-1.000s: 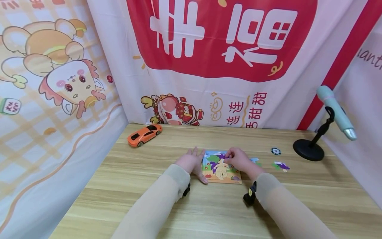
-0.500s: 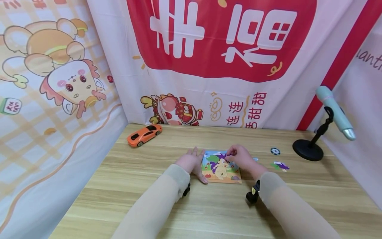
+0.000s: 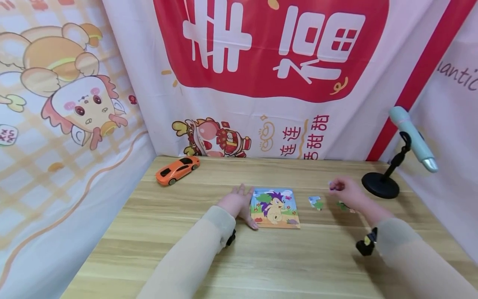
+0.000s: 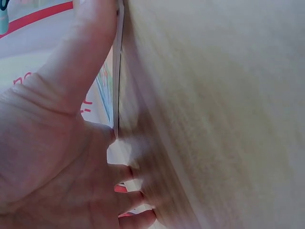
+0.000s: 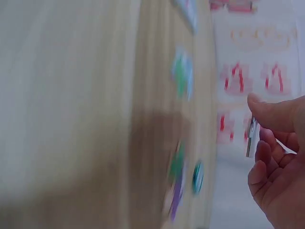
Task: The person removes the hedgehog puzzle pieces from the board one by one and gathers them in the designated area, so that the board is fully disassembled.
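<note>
— Banners with cartoon figures hang behind a wooden table (image 3: 261, 257). What lies at the middle of it?

— The puzzle (image 3: 275, 208), a small board with a hedgehog picture. Most of it looks filled in, though I can't tell whether gaps remain.

— And the hands?

— The left hand (image 3: 237, 203) lies flat against the puzzle's left edge, fingers straight and slightly spread, thumb along the board's side in the wrist view. The right hand (image 3: 345, 193) hovers well to the right of the puzzle, thumb and fingers pinching a small flat piece (image 5: 252, 138); its print is too blurred to read.

— What's left outside the board?

— One loose piece (image 3: 315, 202) just right of the puzzle, and a second piece (image 3: 341, 205) further right, partly under the right hand. So, by my reckoning, at least three pieces are not yet set in.

— Anything else around?

— A toy car (image 3: 176, 169) left of and beyond the puzzle, and a microphone (image 3: 412, 139) on a black stand (image 3: 380, 185) far to its right. I can't make out the round chip from the head view.
</note>
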Demonstrator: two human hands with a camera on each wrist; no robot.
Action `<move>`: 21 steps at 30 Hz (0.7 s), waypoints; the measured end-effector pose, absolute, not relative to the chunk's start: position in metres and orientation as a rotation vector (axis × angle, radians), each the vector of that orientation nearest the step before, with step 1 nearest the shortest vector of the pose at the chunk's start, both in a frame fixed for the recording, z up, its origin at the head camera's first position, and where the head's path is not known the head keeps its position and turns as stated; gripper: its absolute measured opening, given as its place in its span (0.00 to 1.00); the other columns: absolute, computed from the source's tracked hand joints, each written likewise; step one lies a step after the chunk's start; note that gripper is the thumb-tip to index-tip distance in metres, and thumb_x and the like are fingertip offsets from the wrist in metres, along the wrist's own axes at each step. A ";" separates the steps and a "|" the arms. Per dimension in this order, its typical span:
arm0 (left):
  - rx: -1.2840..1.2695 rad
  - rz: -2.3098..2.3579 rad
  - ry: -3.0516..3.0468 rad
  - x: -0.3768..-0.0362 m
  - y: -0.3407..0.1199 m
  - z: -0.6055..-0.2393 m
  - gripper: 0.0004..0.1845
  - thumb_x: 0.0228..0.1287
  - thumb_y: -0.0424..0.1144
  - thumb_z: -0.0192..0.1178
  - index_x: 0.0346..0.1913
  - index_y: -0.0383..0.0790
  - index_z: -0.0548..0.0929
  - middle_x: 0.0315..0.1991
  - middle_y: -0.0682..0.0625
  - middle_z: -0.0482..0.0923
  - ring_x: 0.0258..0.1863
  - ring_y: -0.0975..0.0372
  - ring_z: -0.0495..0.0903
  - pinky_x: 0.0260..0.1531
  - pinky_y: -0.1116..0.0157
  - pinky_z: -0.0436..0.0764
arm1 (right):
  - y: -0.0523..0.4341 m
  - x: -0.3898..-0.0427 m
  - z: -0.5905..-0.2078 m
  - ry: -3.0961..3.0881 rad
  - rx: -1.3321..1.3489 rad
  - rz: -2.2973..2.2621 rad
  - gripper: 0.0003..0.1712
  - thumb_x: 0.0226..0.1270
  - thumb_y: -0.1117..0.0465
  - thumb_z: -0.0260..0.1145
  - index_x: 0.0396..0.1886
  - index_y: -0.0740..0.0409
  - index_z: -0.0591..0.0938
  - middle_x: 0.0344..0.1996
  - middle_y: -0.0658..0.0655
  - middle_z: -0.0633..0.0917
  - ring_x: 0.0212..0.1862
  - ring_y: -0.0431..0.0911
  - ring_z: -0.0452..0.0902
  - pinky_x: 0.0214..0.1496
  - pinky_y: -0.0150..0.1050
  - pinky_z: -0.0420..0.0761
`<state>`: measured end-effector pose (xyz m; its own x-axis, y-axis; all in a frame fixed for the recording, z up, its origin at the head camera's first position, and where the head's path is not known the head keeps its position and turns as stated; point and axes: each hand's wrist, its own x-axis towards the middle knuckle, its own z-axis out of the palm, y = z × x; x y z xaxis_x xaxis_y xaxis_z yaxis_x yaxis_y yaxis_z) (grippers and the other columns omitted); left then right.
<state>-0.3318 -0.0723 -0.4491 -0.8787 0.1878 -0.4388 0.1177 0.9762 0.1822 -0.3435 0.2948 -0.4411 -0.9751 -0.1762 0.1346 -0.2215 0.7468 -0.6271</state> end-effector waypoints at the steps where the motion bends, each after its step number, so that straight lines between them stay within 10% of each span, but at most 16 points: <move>1: 0.220 0.205 2.651 -0.332 -0.073 -0.448 0.78 0.25 0.70 0.77 0.80 0.57 0.40 0.80 0.44 0.30 0.77 0.47 0.34 0.68 0.38 0.51 | 0.306 -0.341 -0.443 -2.888 0.298 1.016 0.08 0.62 0.67 0.71 0.36 0.66 0.80 0.31 0.58 0.80 0.36 0.51 0.73 0.38 0.43 0.74; 21: 0.175 0.141 2.623 -0.362 -0.072 -0.483 0.87 0.04 0.76 0.73 0.79 0.63 0.34 0.79 0.47 0.24 0.76 0.48 0.30 0.67 0.37 0.51 | 0.412 -0.313 -0.487 -3.043 -0.011 1.051 0.13 0.65 0.60 0.70 0.39 0.64 0.78 0.31 0.57 0.76 0.33 0.52 0.72 0.30 0.40 0.76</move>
